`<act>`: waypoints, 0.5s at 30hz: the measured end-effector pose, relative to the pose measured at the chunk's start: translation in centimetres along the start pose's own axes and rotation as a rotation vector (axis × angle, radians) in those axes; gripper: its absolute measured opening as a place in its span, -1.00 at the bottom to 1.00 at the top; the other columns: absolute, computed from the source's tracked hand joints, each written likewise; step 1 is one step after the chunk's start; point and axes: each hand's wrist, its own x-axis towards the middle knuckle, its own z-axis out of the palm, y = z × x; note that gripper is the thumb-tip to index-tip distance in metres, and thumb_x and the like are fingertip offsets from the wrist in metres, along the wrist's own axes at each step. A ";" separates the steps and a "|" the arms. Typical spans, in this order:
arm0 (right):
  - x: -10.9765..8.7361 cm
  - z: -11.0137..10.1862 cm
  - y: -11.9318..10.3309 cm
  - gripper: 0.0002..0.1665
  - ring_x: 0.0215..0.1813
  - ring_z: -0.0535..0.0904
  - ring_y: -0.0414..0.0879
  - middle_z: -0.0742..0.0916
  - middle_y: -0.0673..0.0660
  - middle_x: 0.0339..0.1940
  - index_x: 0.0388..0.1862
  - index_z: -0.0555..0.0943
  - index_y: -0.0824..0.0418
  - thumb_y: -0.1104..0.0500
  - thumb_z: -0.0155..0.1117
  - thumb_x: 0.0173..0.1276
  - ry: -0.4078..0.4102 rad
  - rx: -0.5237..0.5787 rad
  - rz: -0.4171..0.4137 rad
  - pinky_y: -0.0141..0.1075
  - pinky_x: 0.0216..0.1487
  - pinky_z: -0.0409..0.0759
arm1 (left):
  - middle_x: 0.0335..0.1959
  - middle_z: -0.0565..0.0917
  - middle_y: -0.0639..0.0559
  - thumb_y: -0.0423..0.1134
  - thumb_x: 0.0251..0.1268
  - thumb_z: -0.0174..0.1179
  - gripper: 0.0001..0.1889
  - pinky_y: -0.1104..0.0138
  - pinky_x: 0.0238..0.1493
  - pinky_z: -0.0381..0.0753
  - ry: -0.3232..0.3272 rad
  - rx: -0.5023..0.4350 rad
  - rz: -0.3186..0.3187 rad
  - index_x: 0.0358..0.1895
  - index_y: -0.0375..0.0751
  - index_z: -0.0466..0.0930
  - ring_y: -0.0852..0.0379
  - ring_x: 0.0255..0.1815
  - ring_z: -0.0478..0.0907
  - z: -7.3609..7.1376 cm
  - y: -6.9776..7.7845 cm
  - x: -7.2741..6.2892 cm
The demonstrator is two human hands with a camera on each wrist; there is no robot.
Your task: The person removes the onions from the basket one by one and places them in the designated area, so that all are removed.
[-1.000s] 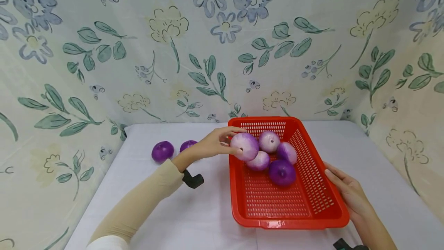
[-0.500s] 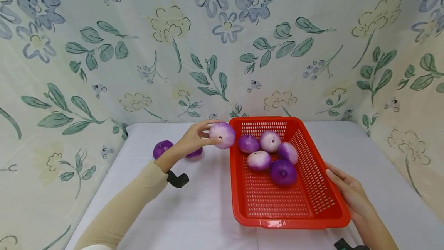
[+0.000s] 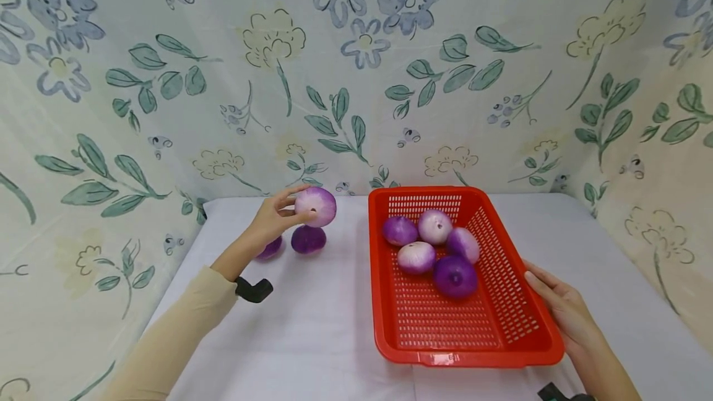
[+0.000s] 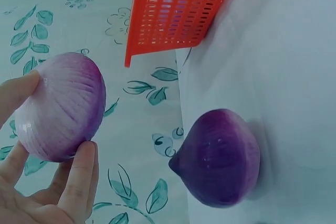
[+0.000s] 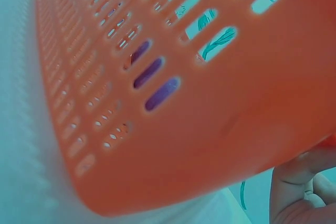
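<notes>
My left hand [image 3: 274, 218] grips a pale purple onion [image 3: 315, 206] [image 4: 60, 107] above the table's back left, just over a dark purple onion [image 3: 309, 239] [image 4: 218, 157] lying on the cloth. Another dark onion [image 3: 270, 247] is half hidden behind my left wrist. A red slotted basket [image 3: 501, 327] [image 5: 173, 103] holds several purple onions [image 3: 434, 226]. My right hand [image 3: 559, 305] lies with straight fingers against the basket's right wall.
The table [image 3: 312, 339] wears a white cloth and is boxed in by floral fabric walls [image 3: 223, 79] on the left, back and right. A black wrist strap [image 3: 253, 289] sits on my left forearm.
My left hand has carried the pale onion out of the basket and leftward to above the dark onions on the table. The right hand and basket have stayed put.
</notes>
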 end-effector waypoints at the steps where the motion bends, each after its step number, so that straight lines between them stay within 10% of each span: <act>1: 0.0 0.0 0.0 -0.69 -0.07 0.69 -0.23 0.76 -0.17 -0.07 -0.09 0.75 -0.27 0.14 0.13 0.55 0.004 -0.002 0.005 -0.29 -0.09 0.70 | 0.38 0.42 -0.20 -0.13 0.19 0.46 -0.31 -0.04 0.24 0.49 0.016 -0.001 -0.005 0.42 0.12 0.42 -0.23 0.22 0.53 -0.4 -0.1 -0.1; 15: 0.1 0.0 0.2 -0.68 -0.08 0.69 -0.23 0.76 -0.17 -0.09 -0.10 0.75 -0.28 0.13 0.13 0.56 0.014 -0.005 0.009 -0.29 -0.09 0.70 | 0.45 0.32 -0.25 -0.06 0.24 0.42 -0.21 -0.07 0.36 0.34 0.241 -0.006 -0.126 0.52 0.02 0.27 -0.29 0.35 0.37 -5.3 -2.6 -2.4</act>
